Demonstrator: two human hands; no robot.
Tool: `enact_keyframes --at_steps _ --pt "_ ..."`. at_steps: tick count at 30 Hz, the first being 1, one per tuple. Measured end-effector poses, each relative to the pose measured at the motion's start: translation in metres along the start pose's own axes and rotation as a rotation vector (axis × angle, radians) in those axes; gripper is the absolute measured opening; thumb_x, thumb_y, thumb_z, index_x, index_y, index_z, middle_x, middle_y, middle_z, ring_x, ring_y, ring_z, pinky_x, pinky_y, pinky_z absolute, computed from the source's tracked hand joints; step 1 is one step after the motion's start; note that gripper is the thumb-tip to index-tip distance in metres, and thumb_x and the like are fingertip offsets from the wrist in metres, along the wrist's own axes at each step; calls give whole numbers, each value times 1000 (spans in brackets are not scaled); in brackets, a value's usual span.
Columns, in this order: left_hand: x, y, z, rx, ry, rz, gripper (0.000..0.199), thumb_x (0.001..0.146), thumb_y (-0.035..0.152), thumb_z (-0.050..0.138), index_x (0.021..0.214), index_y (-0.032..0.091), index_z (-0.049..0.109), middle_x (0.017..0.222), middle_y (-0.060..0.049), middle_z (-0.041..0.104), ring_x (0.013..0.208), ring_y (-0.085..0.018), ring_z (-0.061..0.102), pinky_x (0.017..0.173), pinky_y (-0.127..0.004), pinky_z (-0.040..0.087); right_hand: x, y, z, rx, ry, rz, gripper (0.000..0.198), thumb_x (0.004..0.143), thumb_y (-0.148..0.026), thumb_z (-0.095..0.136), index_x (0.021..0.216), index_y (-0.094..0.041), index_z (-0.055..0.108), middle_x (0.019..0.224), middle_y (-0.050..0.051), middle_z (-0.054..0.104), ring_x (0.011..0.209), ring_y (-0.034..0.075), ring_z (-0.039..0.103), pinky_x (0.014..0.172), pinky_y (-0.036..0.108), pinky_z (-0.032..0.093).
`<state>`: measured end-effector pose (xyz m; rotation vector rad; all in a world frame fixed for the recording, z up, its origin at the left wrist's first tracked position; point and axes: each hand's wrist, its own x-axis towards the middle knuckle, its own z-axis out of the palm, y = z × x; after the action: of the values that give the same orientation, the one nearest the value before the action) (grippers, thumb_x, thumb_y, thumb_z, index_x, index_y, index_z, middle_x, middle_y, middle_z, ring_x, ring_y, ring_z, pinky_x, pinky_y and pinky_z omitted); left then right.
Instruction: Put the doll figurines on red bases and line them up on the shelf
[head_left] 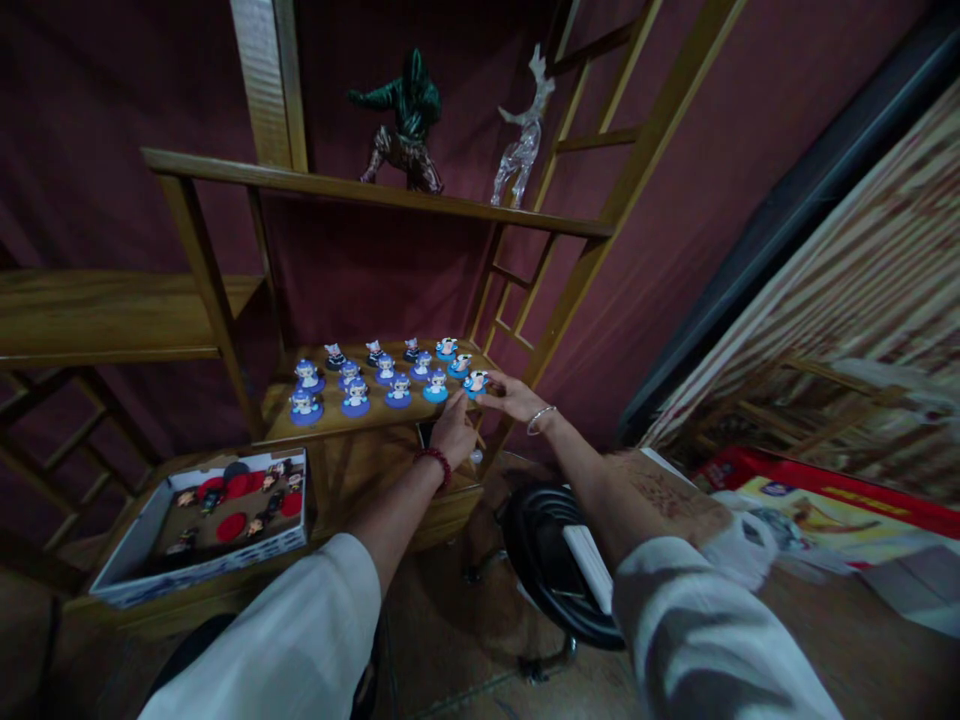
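Observation:
Small figurines stand in rows on a wooden shelf (pixel 360 428). At the right end of the front row, my right hand (pixel 514 397) has its fingers closed at the side of a figurine with a light-blue base (pixel 475 384). My left hand (pixel 453 432) is just in front of the shelf edge, fingers curled and the index finger reaching towards that base; whether it grips anything is hidden. Left of it are a blue-based figurine (pixel 436 386) and purple-based figurines (pixel 355 398). Dark-based figurines (pixel 335 356) form part of the back row.
On the lower left is an open box (pixel 124 590) with loose figurines and red discs. A dark green statue (pixel 409 120) and a clear statue (pixel 519 150) occupy the upper shelf. Below my right arm is a black stool (pixel 525 540); a red-yellow carton (pixel 832 510) lies at right.

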<state>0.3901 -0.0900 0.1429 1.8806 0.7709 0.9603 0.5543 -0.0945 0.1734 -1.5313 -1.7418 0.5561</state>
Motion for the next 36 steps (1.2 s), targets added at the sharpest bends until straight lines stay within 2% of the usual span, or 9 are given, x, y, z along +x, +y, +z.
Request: enact_keyframes --at_steps 9,13,20,28,36 --pt "-2 3 -1 15 -12 6 63 63 1 41 125 12 39 135 -8 32 122 -17 30 103 -26 20 -1 -3 1 71 3 2 46 64 -34 63 106 -20 52 102 1 59 93 16 53 88 31 38" --pt "-1 1 -2 16 -28 9 62 64 1 41 125 13 38 135 -7 31 122 -18 30 103 -27 22 -1 -2 1 41 5 37 46 63 -36 63 104 -21 54 100 1 60 91 16 53 86 31 39" --pt "-1 1 -3 40 -27 17 61 65 1 39 125 11 38 135 -9 32 121 -18 32 103 -28 23 -3 -5 0 -16 12 18 42 63 -36 63 101 -20 55 97 2 60 90 17 53 85 31 39" --pt "-1 1 -3 32 -23 -8 63 62 0 40 125 10 39 135 -9 32 122 -18 31 104 -27 21 0 0 3 117 -12 26 49 61 -35 65 106 -21 53 104 1 59 97 16 53 91 31 37" --pt "-2 3 -3 67 -28 13 62 63 0 39 125 8 38 135 -11 32 123 -18 30 103 -27 23 1 3 3 138 -1 41 46 59 -34 66 102 -21 55 102 1 60 96 17 53 90 32 38"
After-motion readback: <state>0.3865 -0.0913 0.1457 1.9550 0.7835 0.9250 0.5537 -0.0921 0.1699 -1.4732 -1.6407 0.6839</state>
